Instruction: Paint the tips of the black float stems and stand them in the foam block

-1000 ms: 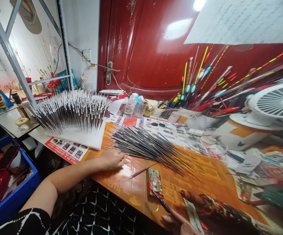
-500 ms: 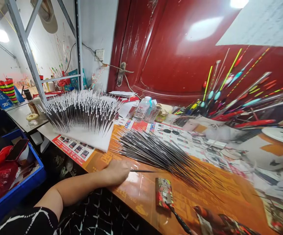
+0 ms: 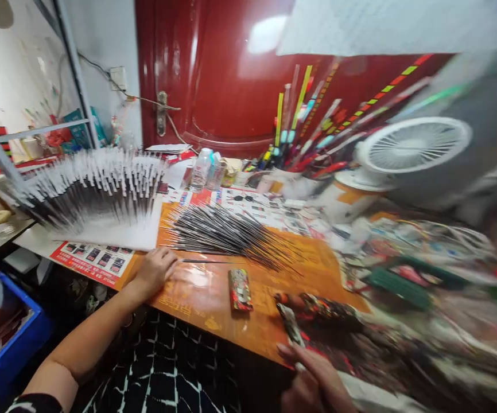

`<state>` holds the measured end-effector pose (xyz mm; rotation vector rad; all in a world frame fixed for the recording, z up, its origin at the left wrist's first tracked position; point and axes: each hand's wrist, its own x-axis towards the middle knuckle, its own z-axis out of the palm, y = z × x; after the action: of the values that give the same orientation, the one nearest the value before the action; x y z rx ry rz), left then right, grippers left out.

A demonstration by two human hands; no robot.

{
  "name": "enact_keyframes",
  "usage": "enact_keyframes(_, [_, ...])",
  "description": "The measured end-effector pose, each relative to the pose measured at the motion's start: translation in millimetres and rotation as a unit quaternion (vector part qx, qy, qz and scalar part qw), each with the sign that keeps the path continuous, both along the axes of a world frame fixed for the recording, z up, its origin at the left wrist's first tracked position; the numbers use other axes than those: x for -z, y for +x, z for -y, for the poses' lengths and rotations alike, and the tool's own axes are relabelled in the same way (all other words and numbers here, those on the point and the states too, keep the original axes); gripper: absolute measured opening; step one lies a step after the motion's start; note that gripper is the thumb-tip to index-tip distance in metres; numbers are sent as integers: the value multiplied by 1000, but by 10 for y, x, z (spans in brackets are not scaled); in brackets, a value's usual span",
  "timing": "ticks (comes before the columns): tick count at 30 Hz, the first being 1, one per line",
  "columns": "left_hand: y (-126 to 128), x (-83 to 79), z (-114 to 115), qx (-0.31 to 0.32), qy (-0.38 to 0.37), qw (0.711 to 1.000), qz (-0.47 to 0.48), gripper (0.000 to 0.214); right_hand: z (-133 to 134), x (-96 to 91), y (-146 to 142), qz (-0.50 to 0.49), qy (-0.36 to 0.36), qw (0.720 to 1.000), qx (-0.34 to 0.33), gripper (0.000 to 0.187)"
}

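Head view, blurred at the right. Many white-tipped dark quills (image 3: pixel 97 192) stand in rows, fanned out in a white foam board (image 3: pixel 115 235): that batch looks done. A loose heap of unpainted-looking dark quills (image 3: pixel 226 238) lies on the orange printed desk (image 3: pixel 197 298), so those are left. The left hand (image 3: pixel 156 272) rests low on the desk, fingers loosely curled, with a single quill (image 3: pixel 205 261) just beside them; can't tell if it's pinched. The right hand (image 3: pixel 313 381) is at the bottom edge, fingers bent around a blurred patterned strip (image 3: pixel 289 324); hold unclear. A red patterned box (image 3: pixel 240 289) lies between the hands. Blue crate (image 3: pixel 11 338) at lower left.
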<state>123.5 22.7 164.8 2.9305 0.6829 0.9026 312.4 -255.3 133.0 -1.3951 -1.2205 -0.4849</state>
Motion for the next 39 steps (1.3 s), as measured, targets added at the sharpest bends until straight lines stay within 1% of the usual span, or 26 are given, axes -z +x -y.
enact_keyframes(1, [1,-15,12,26,2,999,21,11,-22,-22,-14,6,0,1000,15,30])
enact_keyframes(3, [15,-26,16,66,4,996,52,11,-84,-37,-17,49,26,998,22,35])
enact_keyframes(5, [32,-18,-5,87,5,994,65,12,-155,-23,12,74,18,996,43,41])
enact_keyframes(7, [42,-5,-37,96,6,993,64,13,-225,11,55,75,9,995,69,44])
enact_keyframes(10, [33,-2,-80,97,16,994,51,13,-332,69,104,57,3,993,100,43])
enact_keyframes(13, [1,-13,-107,95,26,994,39,16,-440,111,116,44,-15,993,110,44])
enact_keyframes(17, [-57,-10,-138,89,27,995,27,19,-561,145,101,46,-52,993,91,53])
enact_keyframes(21, [-113,12,-168,82,10,996,23,20,-632,187,111,66,-88,991,79,58])
enact_keyframes(26, [-126,5,-170,91,1,995,31,20,-655,215,141,81,-107,986,95,59])
enact_keyframes(34, [-84,-42,-148,111,3,993,45,18,-666,247,140,68,-107,987,95,61])
enact_keyframes(37, [-55,-22,-128,114,1,992,53,18,-643,225,131,64,-110,987,101,59])
enact_keyframes(39, [-29,13,-105,114,-2,992,60,20,-612,205,99,62,-95,987,110,56])
